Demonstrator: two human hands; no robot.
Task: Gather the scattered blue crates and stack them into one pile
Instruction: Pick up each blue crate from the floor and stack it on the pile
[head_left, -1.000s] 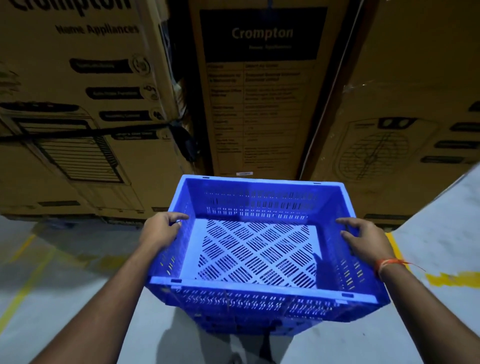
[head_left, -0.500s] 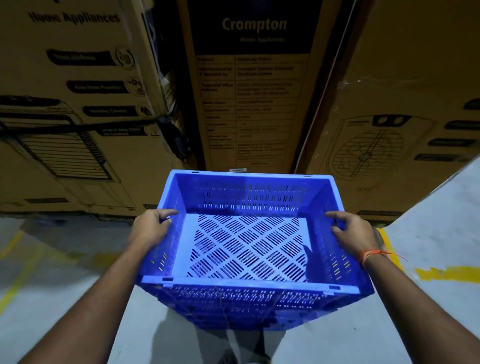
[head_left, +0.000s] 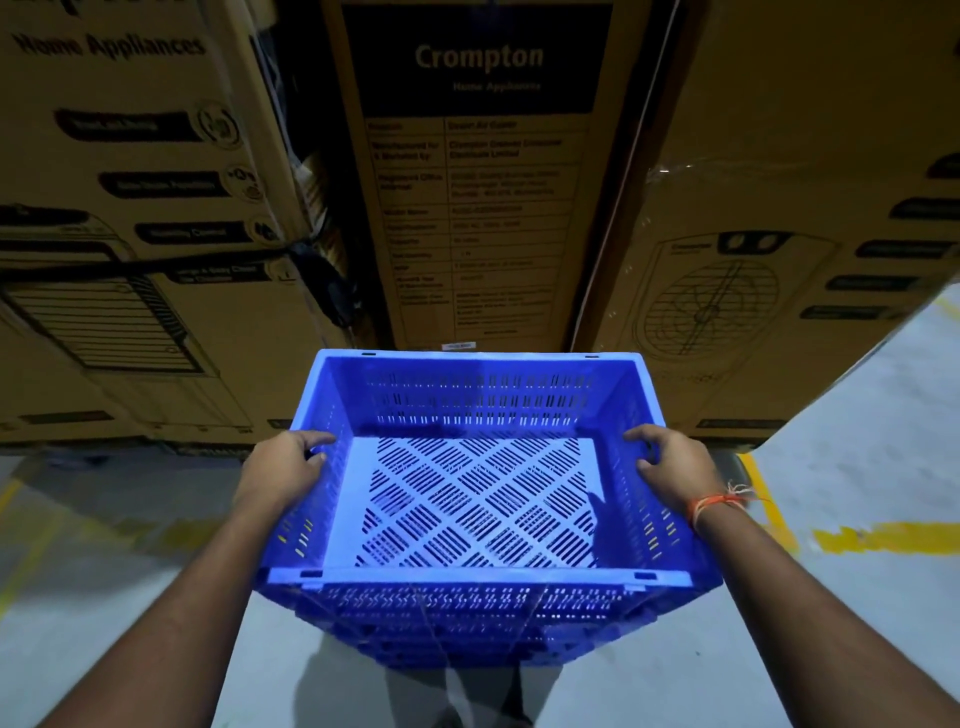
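Blue crate (head_left: 483, 499), open side up, long axis crosswise before the cardboard boxes (head_left: 483, 182); left hand (head_left: 283, 475) and right hand (head_left: 675, 467) grip its side rims, fingers curled.

Blue crate (head_left: 478, 499), open top up, empty, roughly level, held off the floor. Slotted walls, floor with diagonal diamond slot pattern. More blue crates (head_left: 467, 639) nested beneath it, only their slotted near walls showing; count unclear. Far rim close to the cardboard cartons.
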